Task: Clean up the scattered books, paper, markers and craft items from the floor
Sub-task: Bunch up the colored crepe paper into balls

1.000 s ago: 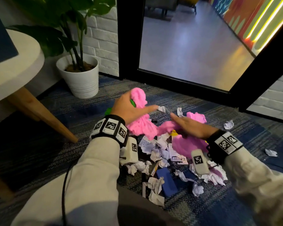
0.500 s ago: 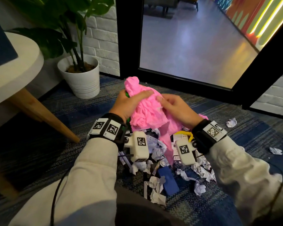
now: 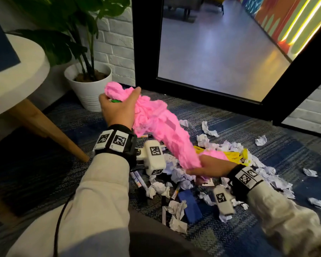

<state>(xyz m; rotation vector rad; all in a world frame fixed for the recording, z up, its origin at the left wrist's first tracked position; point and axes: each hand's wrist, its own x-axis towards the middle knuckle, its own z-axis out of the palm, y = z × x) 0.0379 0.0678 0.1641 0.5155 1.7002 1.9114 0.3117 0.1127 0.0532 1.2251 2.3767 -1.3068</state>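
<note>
**Desk:** What does the frame show?

**Photographer:** A person clearing craft litter from a patterned carpet [image 3: 267, 134] to the right of a white plant pot [image 3: 89, 89]. A long strip of pink crepe paper [image 3: 156, 123] runs between both hands. It is mostly off the floor and slants down and away from the pot.

**Desk:** And the hands?

**Photographer:** The left hand [image 3: 117, 110] is raised just right of the pot, its back to the camera. It is clenched round the strip's top end, with a small green item [image 3: 115, 101] tucked in the same fist. The right hand [image 3: 209, 168] sits much lower and farther from the pot, forearm nearly level. Its fingers are wrapped round the tail end, right above the paper scraps [image 3: 176, 206].

**Desk:** What would doing this step well take?

**Photographer:** In my view, bunching rather than pulling, because crepe probably tears under tension. The right hand should feed the tail up into the left fist in folds. It should first lift clear of the yellow item [image 3: 230, 154] lying just beyond it, so nothing gets dragged along.

**Desk:** What remains?

**Photographer:** Plenty. There are markers [image 3: 139, 179], a blue block [image 3: 190, 205] and scraps across the carpet on the side away from the pot.
</note>
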